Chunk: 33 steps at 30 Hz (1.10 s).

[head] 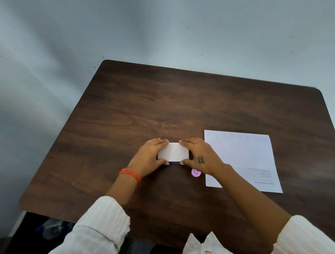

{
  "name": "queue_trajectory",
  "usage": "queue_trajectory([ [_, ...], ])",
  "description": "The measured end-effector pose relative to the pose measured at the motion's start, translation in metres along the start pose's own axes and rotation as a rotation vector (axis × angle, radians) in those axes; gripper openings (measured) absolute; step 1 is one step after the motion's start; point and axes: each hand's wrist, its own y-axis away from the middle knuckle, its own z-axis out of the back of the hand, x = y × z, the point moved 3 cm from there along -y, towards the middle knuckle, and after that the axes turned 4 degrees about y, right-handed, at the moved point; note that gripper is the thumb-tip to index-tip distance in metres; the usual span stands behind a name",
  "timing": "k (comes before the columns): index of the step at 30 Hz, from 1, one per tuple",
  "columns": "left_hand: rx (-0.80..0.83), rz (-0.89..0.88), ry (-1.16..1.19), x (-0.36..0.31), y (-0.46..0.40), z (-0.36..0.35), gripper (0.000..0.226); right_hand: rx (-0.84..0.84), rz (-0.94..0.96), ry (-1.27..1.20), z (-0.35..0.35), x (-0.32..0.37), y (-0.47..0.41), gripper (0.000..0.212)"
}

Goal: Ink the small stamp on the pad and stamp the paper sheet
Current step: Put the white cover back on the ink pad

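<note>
A flat ink pad case with a white lid (173, 151) lies in the middle of the dark wooden table (160, 99). A purple strip shows along its near edge. My left hand (148, 158) grips its left end and my right hand (200, 155) grips its right end, fingers over the far edge and thumbs at the near edge. A small pink round stamp (195, 173) stands on the table just under my right wrist, held by neither hand. The white paper sheet (243, 161) lies to the right, with a row of faint purple round marks along its far edge.
The paper carries printed text at its near edge. The table's left edge runs diagonally close to my left forearm. A pale wall rises behind the table. Dark floor with a blurred object shows at lower left.
</note>
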Motion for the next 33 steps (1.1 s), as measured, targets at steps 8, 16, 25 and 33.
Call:
queue_trajectory([
  [8, 0.033, 0.012, -0.004, 0.0019, -0.0012, -0.0029, 0.072, 0.008, -0.025, 0.007, -0.0063, -0.0016, -0.0009, 0.067],
  [16, 0.028, 0.016, 0.004, 0.0053, -0.0003, -0.0067, 0.071, 0.027, -0.015, 0.013, -0.0061, -0.0011, -0.001, 0.067],
  [25, 0.041, 0.007, 0.002, 0.0035, 0.0, -0.0071, 0.07, 0.075, -0.025, 0.009, -0.0064, 0.0009, 0.0, 0.067],
  [33, 0.007, 0.01, 0.04, -0.0002, 0.0045, -0.0076, 0.072, 0.111, -0.034, -0.013, -0.0054, 0.0018, 0.0011, 0.073],
])
